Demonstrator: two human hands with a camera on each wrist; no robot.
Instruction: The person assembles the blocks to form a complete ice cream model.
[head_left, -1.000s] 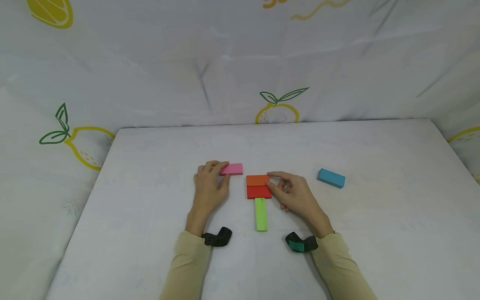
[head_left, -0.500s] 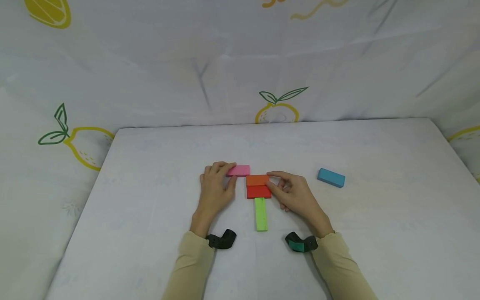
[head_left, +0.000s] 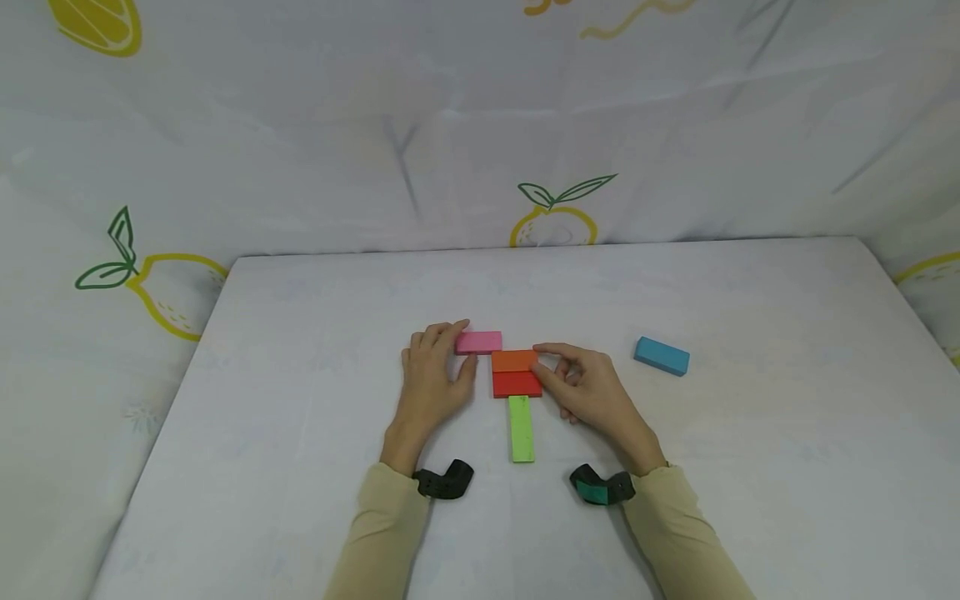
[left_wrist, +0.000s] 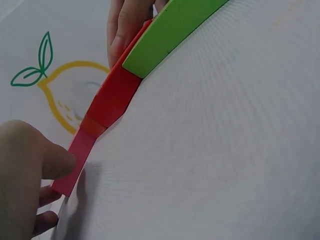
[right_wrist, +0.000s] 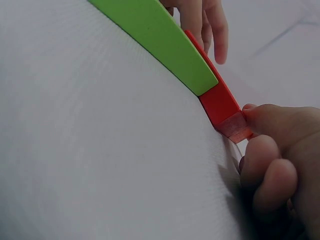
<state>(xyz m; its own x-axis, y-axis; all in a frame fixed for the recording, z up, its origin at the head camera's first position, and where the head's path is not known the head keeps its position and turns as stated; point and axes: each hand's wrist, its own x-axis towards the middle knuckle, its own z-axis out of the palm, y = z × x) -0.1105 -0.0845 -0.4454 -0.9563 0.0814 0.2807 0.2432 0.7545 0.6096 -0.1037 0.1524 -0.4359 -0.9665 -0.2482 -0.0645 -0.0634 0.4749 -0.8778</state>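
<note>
A pink block (head_left: 480, 342) lies flat at the far left corner of an orange block (head_left: 512, 361). My left hand (head_left: 429, 379) is around its left end, thumb by the near side and index finger raised past the far side. Directly against the orange block's near side lies a red block (head_left: 516, 385). My right hand (head_left: 597, 392) pinches the orange block's right end between thumb and index finger, the thumb near the seam with the red one. From the red block's near side a light green block (head_left: 521, 429) runs lengthwise toward me.
Off to the right, a blue block (head_left: 662, 356) lies at a slant on the white table (head_left: 780, 467). Black wrist cameras sit inside both sleeves. Behind the table's far edge hangs a white cloth (head_left: 300, 167) with lemon prints.
My left hand has slid the pink block rightward and slightly nearer, up to the orange block's corner, and its fingers have spread from it. The right hand has stayed in place.
</note>
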